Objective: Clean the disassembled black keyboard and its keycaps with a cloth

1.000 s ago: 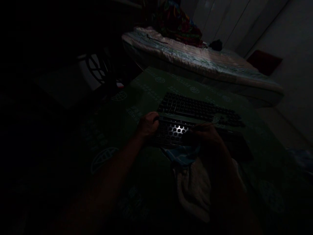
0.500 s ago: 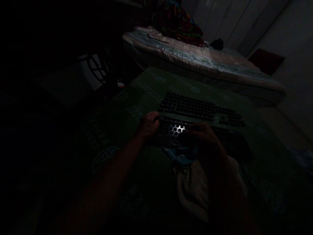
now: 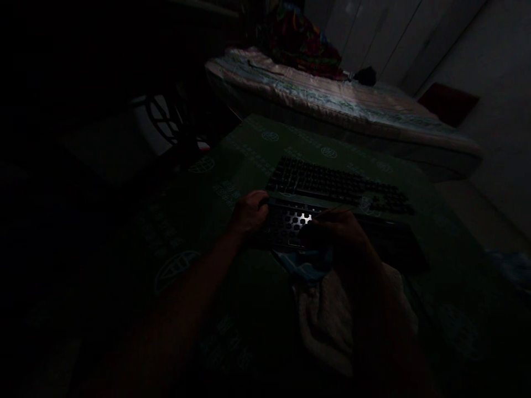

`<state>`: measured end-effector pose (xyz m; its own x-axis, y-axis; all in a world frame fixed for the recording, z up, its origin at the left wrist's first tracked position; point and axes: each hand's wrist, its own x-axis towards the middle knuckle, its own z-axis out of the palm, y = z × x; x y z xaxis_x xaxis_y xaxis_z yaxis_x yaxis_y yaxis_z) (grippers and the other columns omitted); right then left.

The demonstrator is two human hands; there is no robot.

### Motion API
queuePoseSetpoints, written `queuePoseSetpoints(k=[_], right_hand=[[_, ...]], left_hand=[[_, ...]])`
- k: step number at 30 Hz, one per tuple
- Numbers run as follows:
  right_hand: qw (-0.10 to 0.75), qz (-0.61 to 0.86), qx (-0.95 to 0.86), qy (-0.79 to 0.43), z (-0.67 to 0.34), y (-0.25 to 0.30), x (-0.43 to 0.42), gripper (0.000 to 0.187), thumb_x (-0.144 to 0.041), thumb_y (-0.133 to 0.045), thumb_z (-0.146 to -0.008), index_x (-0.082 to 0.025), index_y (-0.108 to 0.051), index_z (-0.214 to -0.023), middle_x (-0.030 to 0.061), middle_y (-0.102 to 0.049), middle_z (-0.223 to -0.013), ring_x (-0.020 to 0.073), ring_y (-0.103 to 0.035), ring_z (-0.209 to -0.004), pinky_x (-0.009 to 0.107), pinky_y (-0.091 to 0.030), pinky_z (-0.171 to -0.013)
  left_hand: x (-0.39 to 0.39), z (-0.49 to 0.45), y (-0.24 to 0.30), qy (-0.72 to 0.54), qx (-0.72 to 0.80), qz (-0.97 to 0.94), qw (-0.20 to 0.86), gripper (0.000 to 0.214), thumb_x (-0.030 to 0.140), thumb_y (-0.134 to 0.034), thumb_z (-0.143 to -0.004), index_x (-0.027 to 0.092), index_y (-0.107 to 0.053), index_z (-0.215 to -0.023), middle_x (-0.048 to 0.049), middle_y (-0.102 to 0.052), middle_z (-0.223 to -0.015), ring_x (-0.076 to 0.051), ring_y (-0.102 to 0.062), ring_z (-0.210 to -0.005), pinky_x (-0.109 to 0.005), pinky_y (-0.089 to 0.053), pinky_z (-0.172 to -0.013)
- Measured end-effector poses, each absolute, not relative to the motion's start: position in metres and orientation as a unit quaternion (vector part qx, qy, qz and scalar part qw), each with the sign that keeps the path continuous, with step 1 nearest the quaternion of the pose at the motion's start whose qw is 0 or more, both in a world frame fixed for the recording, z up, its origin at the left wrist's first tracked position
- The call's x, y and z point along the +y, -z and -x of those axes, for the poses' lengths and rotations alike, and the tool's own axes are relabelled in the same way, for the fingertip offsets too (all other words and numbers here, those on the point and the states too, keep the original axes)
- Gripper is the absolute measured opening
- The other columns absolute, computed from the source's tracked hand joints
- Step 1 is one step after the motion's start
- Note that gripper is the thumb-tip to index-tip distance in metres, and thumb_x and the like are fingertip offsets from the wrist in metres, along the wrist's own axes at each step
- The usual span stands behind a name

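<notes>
A dark keyboard base [image 3: 392, 235] without keycaps lies across the table, a bright patch of light on its holed left part. My left hand [image 3: 250, 211] is closed around the base's left end, thumb on top. Over the middle of the base, the fingers of my right hand [image 3: 342, 225] are pinched on a thin stick-like tool [image 3: 332, 210]; its tip is too dark to make out. Beyond the base, black keycaps [image 3: 323, 179] lie in rows laid out like a keyboard. A beige cloth [image 3: 326, 320] and a blue cloth [image 3: 307, 265] lie under my right forearm.
The table [image 3: 232, 160] has a green cover printed with pale globes and lettering. Past its far edge stands a bed [image 3: 332, 99] with a patterned blanket [image 3: 302, 44] and a red pillow [image 3: 448, 104]. A chair [image 3: 160, 121] is at the left. The room is very dark.
The view has shifted slightly. My right hand has moved a little to the left over the base, while my left hand keeps its grip on the end.
</notes>
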<state>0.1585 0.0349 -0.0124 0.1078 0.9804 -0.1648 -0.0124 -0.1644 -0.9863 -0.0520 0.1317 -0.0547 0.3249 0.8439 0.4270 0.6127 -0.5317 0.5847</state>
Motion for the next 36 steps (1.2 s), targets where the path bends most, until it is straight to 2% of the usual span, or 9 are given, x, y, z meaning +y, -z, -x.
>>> queuePoseSetpoints(k=[5, 14, 25, 32, 36], right_hand=[[0.518, 0.555, -0.430, -0.489, -0.150, 0.015, 0.040, 0.021, -0.032, -0.076, -0.053, -0.015, -0.067, -0.061, 0.0021, -0.065, -0.054, 0.0158, -0.059, -0.047, 0.027, -0.048, -0.048], [0.455, 0.552, -0.448, -0.537, -0.147, 0.016, 0.040, 0.018, -0.028, -0.074, -0.056, -0.013, -0.066, -0.060, 0.0020, -0.064, -0.053, 0.0139, -0.058, -0.045, 0.026, -0.046, -0.047], [0.463, 0.556, -0.442, -0.530, -0.143, 0.012, 0.039, 0.018, -0.027, -0.075, -0.053, -0.013, -0.065, -0.058, 0.0003, -0.062, -0.050, 0.0122, -0.055, -0.044, 0.025, -0.045, -0.045], [0.448, 0.539, -0.486, -0.522, -0.135, 0.017, 0.043, 0.020, -0.029, -0.074, -0.056, -0.012, -0.067, -0.064, 0.0015, -0.064, -0.058, 0.0116, -0.056, -0.050, 0.023, -0.043, -0.049], [0.451, 0.541, -0.468, -0.534, -0.137, 0.014, 0.040, 0.020, -0.029, -0.074, -0.055, -0.012, -0.067, -0.063, 0.0012, -0.063, -0.056, 0.0117, -0.056, -0.048, 0.024, -0.044, -0.048]], left_hand=[[0.132, 0.052, 0.054, -0.360, 0.454, -0.799, 0.162, 0.024, 0.014, -0.043, -0.071, 0.018, -0.060, -0.088, -0.0058, -0.064, -0.096, -0.020, -0.059, -0.095, -0.033, -0.047, -0.088], [0.131, 0.051, 0.053, -0.361, 0.451, -0.801, 0.161, 0.024, 0.014, -0.042, -0.072, 0.017, -0.059, -0.087, -0.0065, -0.064, -0.097, -0.019, -0.059, -0.095, -0.033, -0.048, -0.088], [0.132, 0.051, 0.055, -0.364, 0.448, -0.801, 0.157, 0.024, 0.014, -0.042, -0.072, 0.017, -0.059, -0.088, -0.0062, -0.064, -0.096, -0.019, -0.060, -0.094, -0.033, -0.048, -0.087], [0.132, 0.051, 0.054, -0.365, 0.446, -0.802, 0.157, 0.023, 0.014, -0.042, -0.071, 0.016, -0.059, -0.087, -0.0070, -0.064, -0.095, -0.020, -0.059, -0.093, -0.033, -0.048, -0.086], [0.131, 0.051, 0.053, -0.364, 0.447, -0.802, 0.158, 0.023, 0.014, -0.042, -0.071, 0.016, -0.060, -0.085, -0.0066, -0.064, -0.094, -0.020, -0.060, -0.092, -0.033, -0.048, -0.086]])
